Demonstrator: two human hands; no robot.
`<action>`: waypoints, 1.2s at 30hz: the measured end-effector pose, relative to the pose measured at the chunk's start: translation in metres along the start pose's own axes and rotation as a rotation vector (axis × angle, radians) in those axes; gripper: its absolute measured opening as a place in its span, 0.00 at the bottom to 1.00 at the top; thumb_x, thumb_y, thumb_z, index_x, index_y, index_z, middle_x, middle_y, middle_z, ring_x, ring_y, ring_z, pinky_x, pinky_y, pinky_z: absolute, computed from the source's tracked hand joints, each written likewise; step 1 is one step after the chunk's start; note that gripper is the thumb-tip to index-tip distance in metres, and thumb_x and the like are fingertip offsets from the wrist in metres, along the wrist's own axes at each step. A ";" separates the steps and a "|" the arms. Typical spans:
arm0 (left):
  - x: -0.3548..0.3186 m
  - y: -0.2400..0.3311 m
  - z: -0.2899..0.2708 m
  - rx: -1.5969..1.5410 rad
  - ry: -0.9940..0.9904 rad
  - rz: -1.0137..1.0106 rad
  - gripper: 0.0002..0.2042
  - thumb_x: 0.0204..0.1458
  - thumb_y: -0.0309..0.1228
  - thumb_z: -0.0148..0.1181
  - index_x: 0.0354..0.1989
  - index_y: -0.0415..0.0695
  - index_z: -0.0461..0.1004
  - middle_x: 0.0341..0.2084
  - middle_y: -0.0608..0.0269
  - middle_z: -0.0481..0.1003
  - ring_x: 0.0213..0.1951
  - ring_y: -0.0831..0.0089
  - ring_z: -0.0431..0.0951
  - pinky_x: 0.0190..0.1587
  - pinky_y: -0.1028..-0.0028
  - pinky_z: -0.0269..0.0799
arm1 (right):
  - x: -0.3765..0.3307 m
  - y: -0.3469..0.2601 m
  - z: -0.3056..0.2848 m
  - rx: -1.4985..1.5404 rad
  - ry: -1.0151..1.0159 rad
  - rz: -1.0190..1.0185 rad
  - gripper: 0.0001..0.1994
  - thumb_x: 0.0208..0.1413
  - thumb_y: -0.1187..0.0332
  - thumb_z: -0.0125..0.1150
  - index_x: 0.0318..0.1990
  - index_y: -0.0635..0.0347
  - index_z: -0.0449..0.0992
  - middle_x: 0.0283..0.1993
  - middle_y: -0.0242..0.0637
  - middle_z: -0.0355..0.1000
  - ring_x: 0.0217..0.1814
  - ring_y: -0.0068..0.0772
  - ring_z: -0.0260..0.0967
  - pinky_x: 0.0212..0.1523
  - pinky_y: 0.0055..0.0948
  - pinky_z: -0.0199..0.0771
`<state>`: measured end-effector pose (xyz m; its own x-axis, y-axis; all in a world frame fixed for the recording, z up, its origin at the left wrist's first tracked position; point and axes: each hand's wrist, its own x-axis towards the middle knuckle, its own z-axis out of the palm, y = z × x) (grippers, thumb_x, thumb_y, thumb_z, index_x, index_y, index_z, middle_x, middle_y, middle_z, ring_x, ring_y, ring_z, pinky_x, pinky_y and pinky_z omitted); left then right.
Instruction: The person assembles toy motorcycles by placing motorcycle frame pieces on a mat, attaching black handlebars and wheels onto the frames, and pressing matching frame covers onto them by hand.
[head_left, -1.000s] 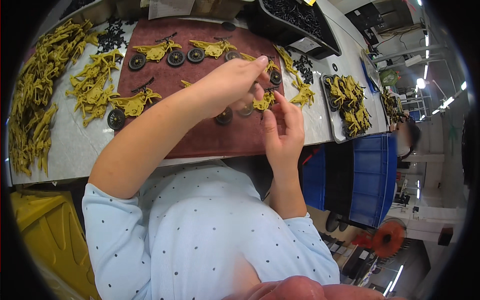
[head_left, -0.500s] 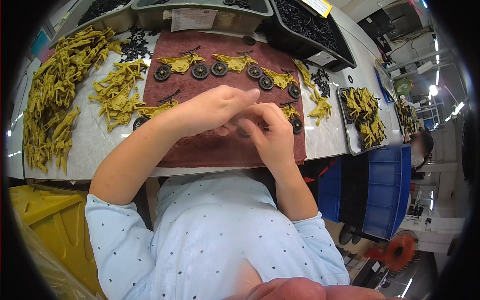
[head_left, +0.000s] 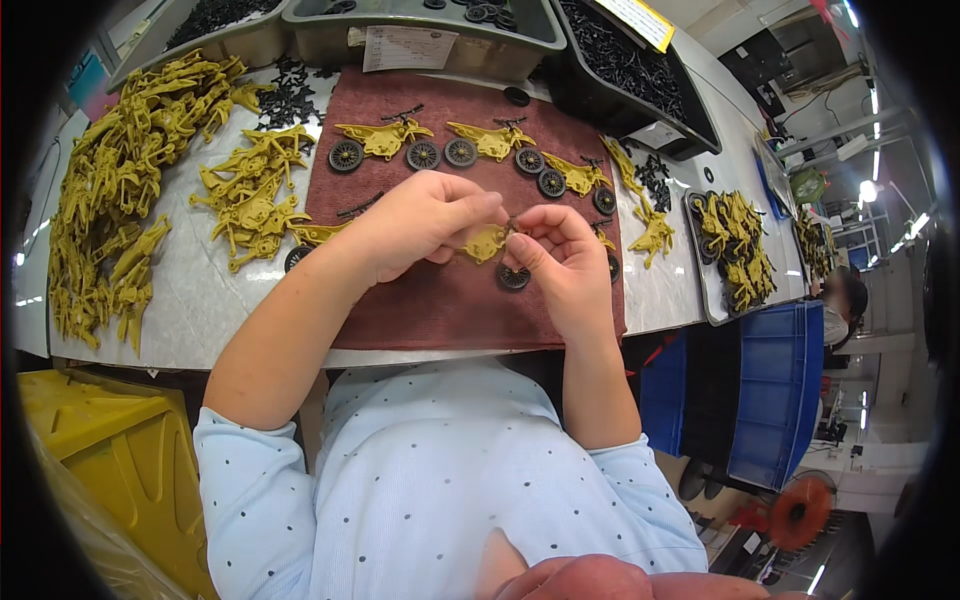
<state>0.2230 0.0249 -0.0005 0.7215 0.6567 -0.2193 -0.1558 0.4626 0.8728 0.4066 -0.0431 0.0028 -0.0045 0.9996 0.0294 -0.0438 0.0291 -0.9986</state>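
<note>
Both hands, the left hand (head_left: pixel 420 222) and right hand (head_left: pixel 562 262), pinch closed on one yellow toy motorcycle (head_left: pixel 487 243), held just above the brown mat (head_left: pixel 450 300) near its front half. Finished motorcycles (head_left: pixel 385 140) line the mat's far edge. Bare mat lies between them and the worktop (head_left: pixel 190 320) front edge.
</note>
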 end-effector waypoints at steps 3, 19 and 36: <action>0.000 0.003 -0.002 0.383 0.206 0.069 0.14 0.59 0.37 0.54 0.38 0.36 0.76 0.18 0.70 0.69 0.20 0.85 0.63 0.21 0.82 0.58 | -0.003 0.004 -0.001 -0.052 -0.001 0.021 0.11 0.56 0.77 0.59 0.46 0.69 0.73 0.37 0.35 0.75 0.35 0.21 0.73 0.38 0.17 0.73; -0.005 -0.022 0.004 1.647 0.352 0.402 0.18 0.40 0.37 0.68 0.40 0.44 0.77 0.28 0.58 0.76 0.35 0.60 0.78 0.36 0.65 0.75 | -0.019 0.019 0.000 -0.482 0.092 -0.037 0.07 0.53 0.74 0.60 0.39 0.63 0.75 0.37 0.37 0.73 0.35 0.27 0.72 0.37 0.25 0.72; -0.004 -0.023 0.007 1.735 0.318 0.326 0.15 0.41 0.40 0.67 0.33 0.44 0.78 0.25 0.60 0.76 0.33 0.61 0.79 0.34 0.64 0.75 | -0.024 0.012 -0.012 -0.550 0.153 -0.226 0.09 0.56 0.80 0.53 0.44 0.64 0.73 0.35 0.33 0.71 0.34 0.22 0.70 0.37 0.21 0.70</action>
<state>0.2285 0.0077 -0.0163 0.6328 0.7590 0.1534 0.7145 -0.6487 0.2621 0.4182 -0.0664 -0.0103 0.0897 0.9566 0.2774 0.4949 0.1990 -0.8459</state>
